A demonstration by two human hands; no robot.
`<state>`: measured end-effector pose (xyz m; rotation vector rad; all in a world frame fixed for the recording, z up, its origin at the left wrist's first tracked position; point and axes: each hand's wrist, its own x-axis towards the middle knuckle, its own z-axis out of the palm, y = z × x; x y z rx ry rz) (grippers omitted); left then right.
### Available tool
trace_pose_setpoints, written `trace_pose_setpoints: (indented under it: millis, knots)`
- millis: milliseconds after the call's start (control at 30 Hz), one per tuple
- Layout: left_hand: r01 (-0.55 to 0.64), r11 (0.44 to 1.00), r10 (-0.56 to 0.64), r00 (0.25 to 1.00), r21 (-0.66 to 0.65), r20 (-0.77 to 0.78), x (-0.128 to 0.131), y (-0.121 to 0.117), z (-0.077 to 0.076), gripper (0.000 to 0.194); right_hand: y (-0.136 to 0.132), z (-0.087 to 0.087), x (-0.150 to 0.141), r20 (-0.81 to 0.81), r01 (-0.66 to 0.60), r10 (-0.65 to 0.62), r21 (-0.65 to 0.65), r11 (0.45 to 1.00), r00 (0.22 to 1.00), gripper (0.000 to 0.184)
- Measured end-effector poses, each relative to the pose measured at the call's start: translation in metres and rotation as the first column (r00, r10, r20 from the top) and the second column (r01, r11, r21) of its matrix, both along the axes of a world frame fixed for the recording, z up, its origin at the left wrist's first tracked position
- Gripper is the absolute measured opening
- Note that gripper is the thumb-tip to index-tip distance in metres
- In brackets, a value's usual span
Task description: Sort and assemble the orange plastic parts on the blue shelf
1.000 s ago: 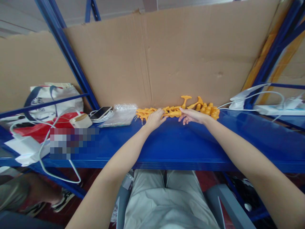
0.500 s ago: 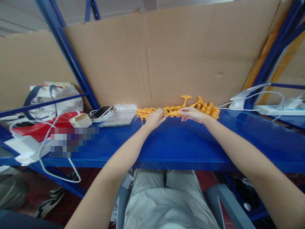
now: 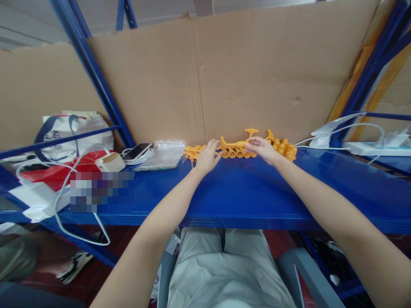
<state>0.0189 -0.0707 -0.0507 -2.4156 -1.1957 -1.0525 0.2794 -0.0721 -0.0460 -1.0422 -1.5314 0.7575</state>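
Note:
My right hand (image 3: 261, 147) pinches the right end of a yellow plastic corkscrew (image 3: 237, 144), held level just above the shelf with its T-shaped handle end to the left. My left hand (image 3: 208, 158) is bent around that handle end; its fingertips partly hide the contact. Below the held piece lies a row of yellow corkscrew pieces with round openings (image 3: 239, 154). More yellow corkscrews (image 3: 190, 151), some with bare metal spirals, lie left of my left hand. A T-shaped handle (image 3: 251, 131) stands up behind. Yellow barrel-shaped parts (image 3: 285, 149) cluster beyond my right hand.
A blue metal shelf (image 3: 237, 192) holds everything, with cardboard (image 3: 257, 72) behind. To the left are a clear plastic bag (image 3: 165, 155), a phone (image 3: 138, 150), a white charger (image 3: 111, 162), cables and a cloth bag (image 3: 83, 132). A power strip (image 3: 359, 147) lies at the right.
The held corkscrew has been raised slightly and its T-shaped handle end now points up. My right hand has moved up a little, uncovering the row of round openings below.

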Motion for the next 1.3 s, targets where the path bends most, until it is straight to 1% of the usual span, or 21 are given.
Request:
trace_pose_setpoints:
  millis: [100, 167, 233, 300, 367, 400, 467, 533, 633, 733, 800, 900, 967, 1033, 1167, 1300]
  knots:
    - [-0.138, 0.988, 0.137, 0.990, -0.062, -0.022, -0.008, 0.007, -0.004, 0.038, 0.008, -0.002, 0.006, 0.038, 0.118, -0.125, 0.160, 0.980, 0.991, 0.046]
    - [-0.226, 0.968, 0.220, 0.973, -0.112, -0.062, -0.015, 0.012, -0.008, 0.035, 0.008, -0.001, 0.007, 0.128, 0.158, -0.191, 0.232, 0.960, 0.973, 0.047]
    - [-0.292, 0.943, 0.273, 0.953, -0.160, -0.132, -0.021, 0.018, -0.012, 0.039, 0.007, 0.002, 0.005, 0.250, 0.167, -0.247, 0.300, 0.939, 0.936, 0.042]
    - [-0.348, 0.915, 0.309, 0.930, -0.204, -0.200, -0.026, 0.024, -0.016, 0.041, 0.007, 0.004, 0.000, 0.361, 0.158, -0.314, 0.400, 0.903, 0.878, 0.036]
    - [-0.370, 0.901, 0.315, 0.916, -0.227, -0.247, -0.028, 0.027, -0.018, 0.038, 0.009, 0.007, -0.008, 0.451, 0.115, -0.367, 0.494, 0.862, 0.813, 0.033]
    - [-0.369, 0.901, 0.309, 0.915, -0.228, -0.260, -0.029, 0.028, -0.019, 0.036, 0.010, 0.009, -0.013, 0.499, 0.080, -0.378, 0.519, 0.851, 0.780, 0.033]
    - [-0.360, 0.906, 0.296, 0.915, -0.222, -0.274, -0.030, 0.029, -0.018, 0.033, 0.013, 0.012, -0.024, 0.602, 0.010, -0.381, 0.527, 0.850, 0.701, 0.033]
    - [-0.365, 0.902, 0.298, 0.913, -0.230, -0.280, -0.030, 0.029, -0.017, 0.034, 0.016, 0.015, -0.037, 0.699, -0.036, -0.384, 0.505, 0.862, 0.603, 0.033]
    - [-0.385, 0.888, 0.312, 0.906, -0.250, -0.286, -0.030, 0.029, -0.017, 0.035, 0.019, 0.020, -0.058, 0.798, -0.066, -0.389, 0.468, 0.881, 0.460, 0.034]
    - [-0.376, 0.895, 0.301, 0.906, -0.240, -0.297, -0.029, 0.027, -0.015, 0.037, 0.022, 0.022, -0.079, 0.851, -0.074, -0.387, 0.439, 0.896, 0.356, 0.038]
    - [-0.387, 0.887, 0.301, 0.898, -0.252, -0.321, -0.028, 0.023, -0.012, 0.039, 0.024, 0.021, -0.091, 0.864, -0.071, -0.397, 0.437, 0.897, 0.309, 0.041]
    - [-0.446, 0.835, 0.316, 0.868, -0.322, -0.382, -0.025, 0.012, -0.004, 0.043, 0.027, 0.017, -0.106, 0.885, -0.068, -0.400, 0.426, 0.902, 0.237, 0.042]
    - [-0.464, 0.811, 0.313, 0.859, -0.356, -0.406, -0.023, 0.006, 0.001, 0.045, 0.027, 0.014, -0.113, 0.898, -0.075, -0.396, 0.415, 0.907, 0.189, 0.041]
    - [-0.471, 0.800, 0.308, 0.854, -0.372, -0.420, -0.022, 0.002, 0.004, 0.047, 0.027, 0.011, -0.118, 0.908, -0.085, -0.392, 0.407, 0.910, 0.151, 0.039]
    - [-0.470, 0.796, 0.305, 0.856, -0.382, -0.416, -0.023, 0.005, 0.003, 0.051, 0.025, 0.004, -0.122, 0.906, -0.093, -0.408, 0.418, 0.904, 0.115, 0.040]
    - [-0.445, 0.812, 0.295, 0.872, -0.379, -0.391, -0.025, 0.013, -0.002, 0.053, 0.021, -0.005, -0.122, 0.901, -0.104, -0.424, 0.432, 0.896, 0.091, 0.039]
